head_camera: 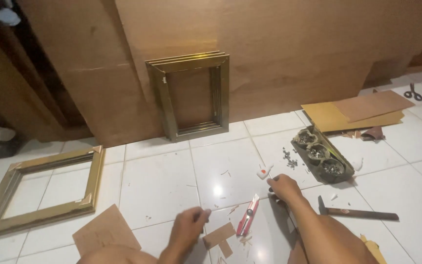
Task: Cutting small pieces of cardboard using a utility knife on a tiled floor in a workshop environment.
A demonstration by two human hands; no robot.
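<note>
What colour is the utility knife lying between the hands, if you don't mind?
The utility knife is red, seen clearly in the head view.

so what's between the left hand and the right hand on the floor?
In the head view, a red utility knife lies on the white tile between left hand and right hand, touching neither.

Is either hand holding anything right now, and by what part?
The right hand pinches a small white tool by its lower end; the left hand holds nothing.
</note>
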